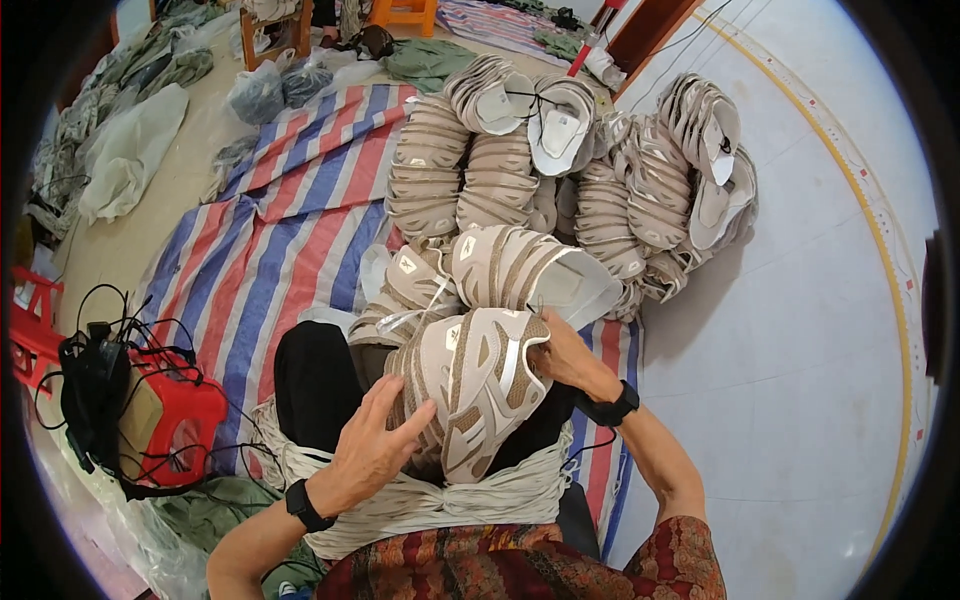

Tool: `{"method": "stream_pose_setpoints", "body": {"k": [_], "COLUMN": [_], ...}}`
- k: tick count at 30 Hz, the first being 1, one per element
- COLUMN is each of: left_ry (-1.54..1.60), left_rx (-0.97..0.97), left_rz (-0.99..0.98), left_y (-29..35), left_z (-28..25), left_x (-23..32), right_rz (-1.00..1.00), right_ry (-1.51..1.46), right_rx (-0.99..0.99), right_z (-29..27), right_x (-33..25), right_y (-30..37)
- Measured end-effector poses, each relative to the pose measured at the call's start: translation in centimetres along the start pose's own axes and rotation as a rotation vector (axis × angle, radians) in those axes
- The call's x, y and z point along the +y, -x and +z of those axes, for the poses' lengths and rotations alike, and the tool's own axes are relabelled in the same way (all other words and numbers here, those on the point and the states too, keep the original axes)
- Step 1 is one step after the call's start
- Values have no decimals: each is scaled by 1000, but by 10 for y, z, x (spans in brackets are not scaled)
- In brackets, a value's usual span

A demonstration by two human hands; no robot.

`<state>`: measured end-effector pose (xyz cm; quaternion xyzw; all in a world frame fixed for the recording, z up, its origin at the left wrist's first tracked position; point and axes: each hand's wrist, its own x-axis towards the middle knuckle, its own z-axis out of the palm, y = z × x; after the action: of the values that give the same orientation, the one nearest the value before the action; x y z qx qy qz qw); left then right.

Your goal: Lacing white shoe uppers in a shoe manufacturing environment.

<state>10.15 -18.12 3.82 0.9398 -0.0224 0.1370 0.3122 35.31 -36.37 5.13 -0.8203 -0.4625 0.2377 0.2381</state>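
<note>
A nested stack of beige and brown shoe uppers (490,385) lies across my lap, the front one showing its pale side stripes. My left hand (375,440) rests against the stack's left side with the fingers spread. At the top right edge of the front upper, my right hand (568,355) has its fingers closed on the rim. A short dark cord shows by those fingertips; whether they hold it too is hidden. Just beyond lies another bundle of nested uppers (500,265), its pale lining facing right. A bundle of white cords (430,515) lies over my lap.
Several tied bundles of uppers (655,190) are heaped ahead and to the right. They lie partly on a red, blue and white striped sheet (290,200). At left stands a red stool (185,420) with a black bag (95,390) and tangled cables beside it.
</note>
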Motion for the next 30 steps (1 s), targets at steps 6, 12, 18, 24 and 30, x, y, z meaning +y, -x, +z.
{"method": "stream_pose_setpoints", "body": {"k": [6, 12, 18, 24, 30], "left_ry": [-1, -6, 14, 209, 293], "left_rx": [20, 37, 47, 142, 156], "left_rz": [9, 41, 37, -48, -231], "left_y": [0, -2, 1, 16, 23], "left_z": [3, 8, 8, 4, 5], "left_x": [-1, -5, -5, -9, -15], "right_rz": [-184, 11, 183, 76, 12], "right_ry": [-38, -165, -287, -281, -224], "right_rx": [268, -25, -43, -5, 35], "right_z": [2, -7, -10, -5, -5], "right_x": [4, 23, 7, 23, 14], "right_y": [-1, -1, -1, -2, -3]}}
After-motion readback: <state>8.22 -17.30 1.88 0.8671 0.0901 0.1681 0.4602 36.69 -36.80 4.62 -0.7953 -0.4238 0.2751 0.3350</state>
